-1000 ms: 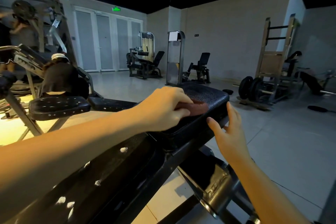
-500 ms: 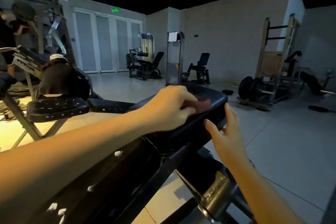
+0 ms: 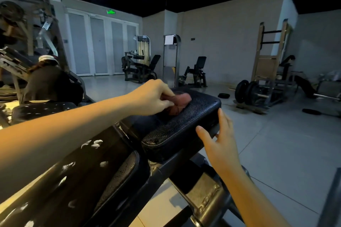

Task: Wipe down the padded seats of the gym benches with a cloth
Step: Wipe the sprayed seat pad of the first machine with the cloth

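Single head-worn wide-angle view, set above and close to a black padded bench seat (image 3: 184, 123), facing forward and down along it toward the closed doors (image 3: 96, 46) across the room. Close range on both forearms, left hand (image 3: 153, 97) and right hand (image 3: 219, 143); gym floor (image 3: 276, 143) and weight machines (image 3: 138, 68) well beyond, edges bowed by the lens.

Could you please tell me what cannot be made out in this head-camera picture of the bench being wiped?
All in the head view:
1. The cloth is mostly hidden under the left hand and its curled fingers, as is the seat pad beneath.
2. Whether the right hand touches the pad's side is unclear from this angle.
3. The bench frame is cut off by the bottom edge.
4. The green sign is too small to read.
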